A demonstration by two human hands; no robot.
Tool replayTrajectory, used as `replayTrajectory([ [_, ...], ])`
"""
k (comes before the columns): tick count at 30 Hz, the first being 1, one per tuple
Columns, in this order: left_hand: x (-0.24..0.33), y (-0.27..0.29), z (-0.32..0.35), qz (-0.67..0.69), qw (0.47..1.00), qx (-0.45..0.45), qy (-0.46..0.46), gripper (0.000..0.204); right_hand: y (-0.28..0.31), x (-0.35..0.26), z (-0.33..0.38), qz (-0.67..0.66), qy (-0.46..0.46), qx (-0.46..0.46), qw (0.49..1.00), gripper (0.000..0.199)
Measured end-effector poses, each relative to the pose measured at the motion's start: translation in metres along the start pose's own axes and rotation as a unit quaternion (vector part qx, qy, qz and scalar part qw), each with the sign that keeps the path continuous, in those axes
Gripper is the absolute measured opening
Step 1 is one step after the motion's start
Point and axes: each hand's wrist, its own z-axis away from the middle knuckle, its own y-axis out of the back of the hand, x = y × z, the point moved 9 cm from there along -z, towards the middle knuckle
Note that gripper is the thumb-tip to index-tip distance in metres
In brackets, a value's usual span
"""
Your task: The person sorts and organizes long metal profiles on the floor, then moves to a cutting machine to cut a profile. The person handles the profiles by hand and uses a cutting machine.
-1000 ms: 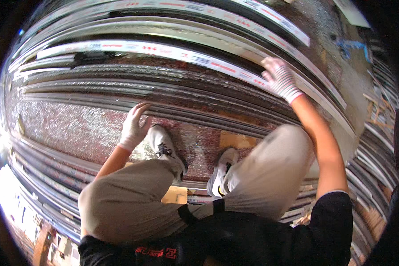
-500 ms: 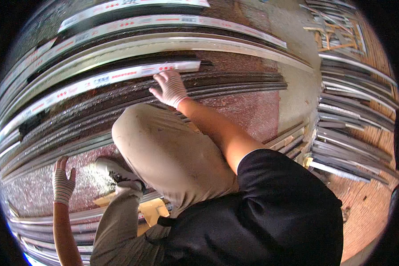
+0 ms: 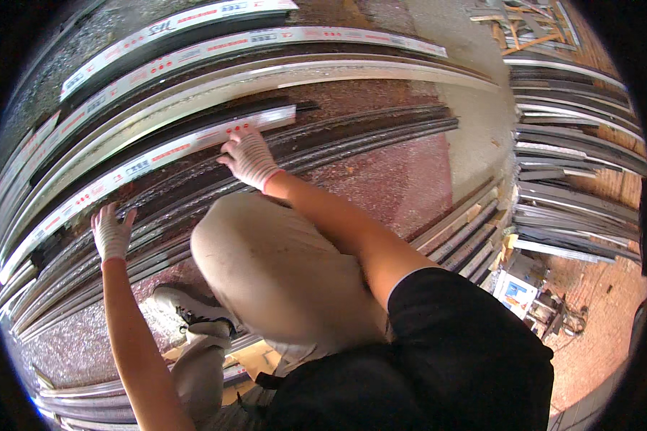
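Both my hands wear striped white gloves. My right hand (image 3: 250, 159) is at the near edge of a long profile strip (image 3: 194, 142) with white printed film, close to its right end. Its fingers stretch over that edge, and no grip around the strip shows. Farther left, my left hand (image 3: 113, 233) is open with fingers spread, the tips close to the same edge. Whether they touch it I cannot tell. Several long dark bars (image 3: 381, 130) lie side by side between the strip and my bent knee, partly under my hands.
Beyond lie a beige bar (image 3: 280, 70) and more film-covered strips (image 3: 366, 37). Stacks of metal profiles (image 3: 579, 151) line the right side. A small machine (image 3: 543, 305) stands at lower right, more bars (image 3: 471, 237) beside my elbow. My shoe (image 3: 187, 305) rests on the reddish surface.
My left hand has moved up and forward from over the reddish surface to the white strip. My right hand has shifted left and slightly nearer along it. The view has turned a little.
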Motion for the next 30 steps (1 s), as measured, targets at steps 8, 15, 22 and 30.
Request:
replayTrajectory([
  [8,0.000,0.013,-0.002,0.058,0.993,-0.098,0.035,0.051,-0.002,-0.001,0.008,-0.100,0.091,0.057,0.989,0.027],
  [15,0.002,0.008,0.022,0.085,0.982,-0.163,0.034,0.054,-0.031,0.018,0.039,0.034,0.048,-0.035,0.998,0.032],
  [22,0.002,0.005,0.034,0.082,0.984,-0.146,0.064,0.057,-0.057,0.052,0.053,-0.102,0.166,0.049,0.980,0.031],
  [30,0.000,0.038,0.072,0.123,0.991,-0.007,0.057,0.050,-0.046,0.026,0.042,-0.090,0.209,0.042,0.973,0.029],
])
